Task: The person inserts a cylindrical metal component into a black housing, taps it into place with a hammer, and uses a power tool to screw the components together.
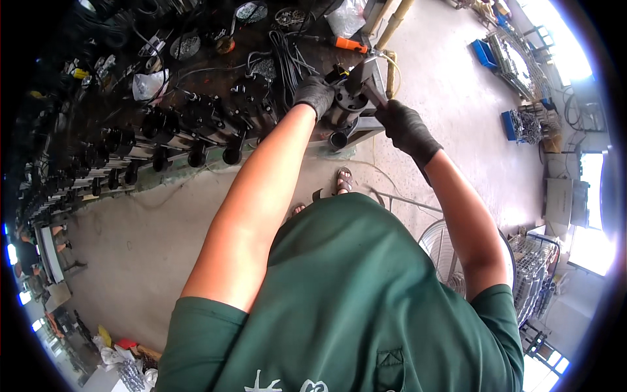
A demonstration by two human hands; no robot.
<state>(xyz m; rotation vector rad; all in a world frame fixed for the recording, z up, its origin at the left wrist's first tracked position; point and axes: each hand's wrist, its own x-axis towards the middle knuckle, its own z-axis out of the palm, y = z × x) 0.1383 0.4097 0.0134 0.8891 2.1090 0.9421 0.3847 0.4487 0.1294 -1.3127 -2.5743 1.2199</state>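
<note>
Near the right end of the workbench stands a black cylindrical metal part [345,112], with holes showing in its top. My left hand [315,96], in a dark glove, is closed against the left side of this part, its fingertips partly hidden. My right hand [408,130], gloved too, grips the handle of a hammer-like tool [374,93]. The tool's broad grey head [357,77] is over the top of the part; whether the two touch, I cannot tell. A small black and yellow piece [337,74] shows just beyond my left fingers.
An orange-handled power tool [351,44] lies behind the part. Black cables [284,59], bowls of small hardware [185,46] and a clear plastic bag [150,85] cover the bench. Several black cylindrical assemblies [163,124] line its front edge. A floor fan [439,248] stands beside my right arm.
</note>
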